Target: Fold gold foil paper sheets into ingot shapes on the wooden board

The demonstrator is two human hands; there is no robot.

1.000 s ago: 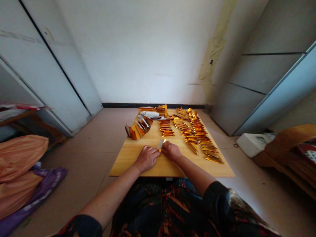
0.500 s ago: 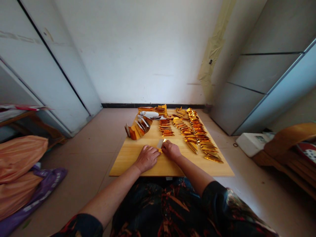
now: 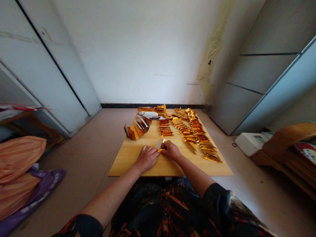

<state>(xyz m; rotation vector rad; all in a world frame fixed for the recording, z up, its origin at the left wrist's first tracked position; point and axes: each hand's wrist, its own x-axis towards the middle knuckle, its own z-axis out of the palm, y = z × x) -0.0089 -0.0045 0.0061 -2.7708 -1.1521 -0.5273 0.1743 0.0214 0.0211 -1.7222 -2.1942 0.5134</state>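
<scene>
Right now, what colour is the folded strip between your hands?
The folded foil strip is gold, with a pale upper end; head view.

Two hands, the left hand (image 3: pixel 146 159) and the right hand (image 3: pixel 171 150), are holding one gold foil piece (image 3: pixel 160 150). Three rows of gold foil pieces (image 3: pixel 197 131) and one white packet (image 3: pixel 148 114) are lying far on the desk (image 3: pixel 130 161). Two orange bags (image 3: pixel 18 158) and one purple bag (image 3: pixel 46 184) are sitting left.

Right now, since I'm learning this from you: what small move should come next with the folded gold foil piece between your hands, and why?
Probably crease the folded gold foil piece firmly with your right hand while your left hand steadies it: its pale end stands up, whereas the rows of folded gold foil strips on the pale wooden board lie flat.
</scene>
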